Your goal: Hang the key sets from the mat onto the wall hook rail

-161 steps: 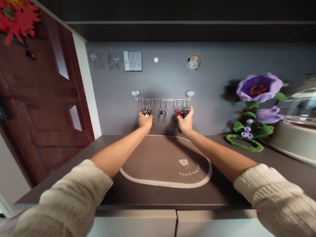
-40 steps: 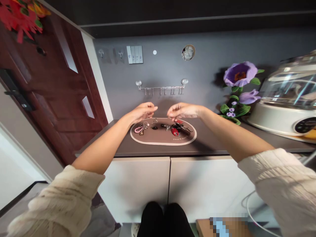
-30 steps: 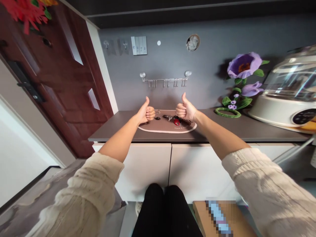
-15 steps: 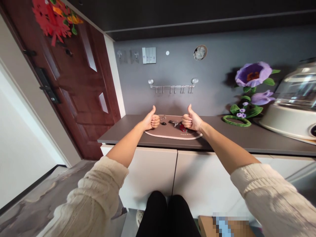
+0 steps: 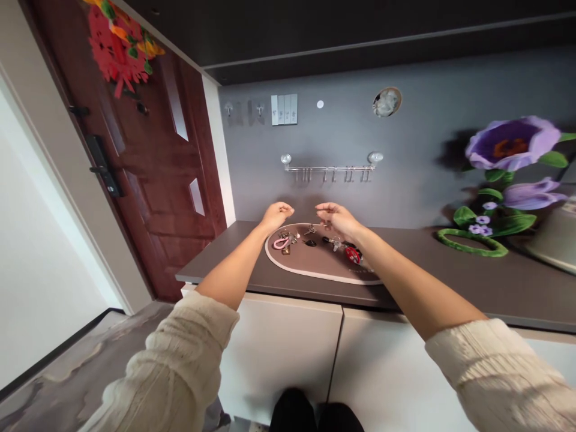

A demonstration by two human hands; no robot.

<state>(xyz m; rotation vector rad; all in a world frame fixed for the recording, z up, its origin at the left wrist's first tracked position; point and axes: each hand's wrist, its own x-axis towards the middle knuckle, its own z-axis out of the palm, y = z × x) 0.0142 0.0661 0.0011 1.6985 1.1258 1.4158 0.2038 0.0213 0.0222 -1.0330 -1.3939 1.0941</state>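
Note:
My left hand (image 5: 276, 217) hovers over the left back edge of an oval brown mat (image 5: 310, 265), fingers loosely bent and apparently holding nothing. Opposite it, my right hand (image 5: 338, 218) is above the mat, its fingers reaching left, open and empty. Under my left hand lies a key ring with a pink loop (image 5: 282, 243). Between the hands are a small metal key (image 5: 310, 229) and a black piece (image 5: 310, 243). Beneath my right wrist sit more keys (image 5: 335, 243) beside a red round charm (image 5: 353, 255), partly covered by my forearm.
A clear hook rail (image 5: 330, 169) is stuck to the grey wall behind. Purple plush flowers (image 5: 513, 144) with a green ring base stand right, by a whitish appliance (image 5: 555, 237). A dark upper cabinet (image 5: 360, 36) overhangs; a red-brown door (image 5: 155, 180) is left.
Both hands have gone from thumbs-up fists to loosened fingers pointing at each other. The view has shifted, showing more of the mat and the pink-looped key ring.

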